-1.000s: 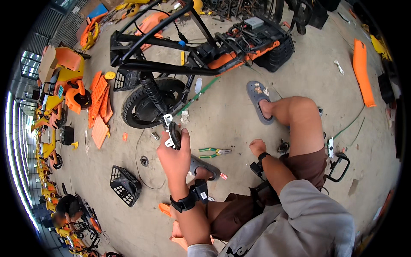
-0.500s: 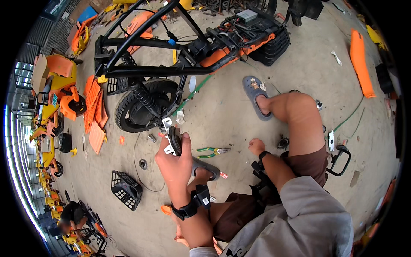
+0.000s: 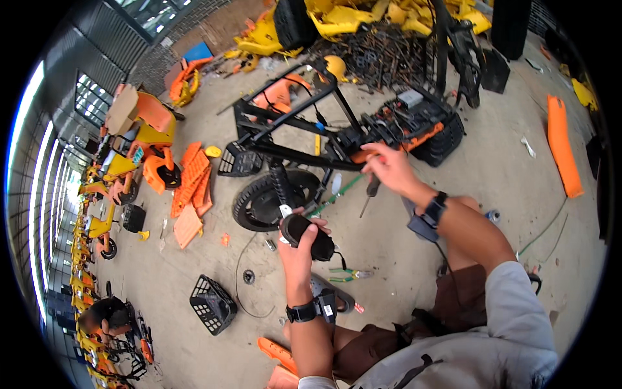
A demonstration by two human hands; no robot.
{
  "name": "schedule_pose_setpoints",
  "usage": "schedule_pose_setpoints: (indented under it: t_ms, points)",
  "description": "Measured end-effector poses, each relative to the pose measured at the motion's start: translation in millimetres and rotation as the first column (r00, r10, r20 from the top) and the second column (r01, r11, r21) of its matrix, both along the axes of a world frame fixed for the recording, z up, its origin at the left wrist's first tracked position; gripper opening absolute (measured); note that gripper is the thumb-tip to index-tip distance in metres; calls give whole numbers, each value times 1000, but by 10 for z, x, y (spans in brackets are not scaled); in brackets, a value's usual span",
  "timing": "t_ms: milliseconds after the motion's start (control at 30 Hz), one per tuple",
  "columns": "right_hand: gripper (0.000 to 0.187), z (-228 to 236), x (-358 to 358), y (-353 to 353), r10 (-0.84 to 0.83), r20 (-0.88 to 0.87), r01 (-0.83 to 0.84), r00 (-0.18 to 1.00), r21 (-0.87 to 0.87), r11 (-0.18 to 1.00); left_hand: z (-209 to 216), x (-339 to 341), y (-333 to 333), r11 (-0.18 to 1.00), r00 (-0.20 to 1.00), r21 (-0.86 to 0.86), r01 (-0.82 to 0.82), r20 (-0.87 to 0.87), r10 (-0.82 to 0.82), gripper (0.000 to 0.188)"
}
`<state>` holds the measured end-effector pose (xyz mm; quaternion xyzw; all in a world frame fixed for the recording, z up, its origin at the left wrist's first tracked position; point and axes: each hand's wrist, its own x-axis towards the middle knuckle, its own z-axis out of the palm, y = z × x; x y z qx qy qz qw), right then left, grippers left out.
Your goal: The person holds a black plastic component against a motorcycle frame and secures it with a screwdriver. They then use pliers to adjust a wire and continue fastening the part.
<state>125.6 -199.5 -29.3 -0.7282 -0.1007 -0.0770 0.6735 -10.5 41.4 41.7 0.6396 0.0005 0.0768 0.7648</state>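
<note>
In my left hand (image 3: pixel 299 249) is a rounded black part (image 3: pixel 311 237) with a white bracket at its upper end. A short black lead hangs from its lower right. My right hand (image 3: pixel 396 171) is raised in front of the black frame (image 3: pixel 285 157), with its fingers closed round a screwdriver (image 3: pixel 372 188). Red shows between thumb and fingers, and the shaft points down. The frame belongs to a partly stripped scooter, whose wheel (image 3: pixel 262 206) stands just beyond my left hand. Green-handled pliers (image 3: pixel 352 275) lie on the floor below the black part.
A black plastic basket (image 3: pixel 212 305) and a small sprocket (image 3: pixel 249 277) lie on the floor at left. Orange panels (image 3: pixel 193 185) rest left of the wheel; a long orange panel (image 3: pixel 564 148) lies far right. Parked yellow scooters (image 3: pixel 123 155) line the left, where another person (image 3: pixel 107 319) crouches.
The view has tilted up toward the scrap pile. My right hand has risen from near my knee toward the frame, and the screwdriver now shows. The part in my left hand has turned, showing its black body.
</note>
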Motion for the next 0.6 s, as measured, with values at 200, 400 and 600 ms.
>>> schedule_pose_setpoints:
  t_ms: [200,400,600]
  points:
    - [28,456,-478,-440,-348,-130,365,929,492,790,-71,14,93,965,999,-263,13,-36,-23,41]
    - [18,281,-415,-486,272,-499,307,823,793,526,-138,102,34,947,987,-277,-161,-60,150,35]
    - [24,358,-525,-388,497,-386,120,777,866,485,-206,150,-33,952,964,151,-266,40,264,16]
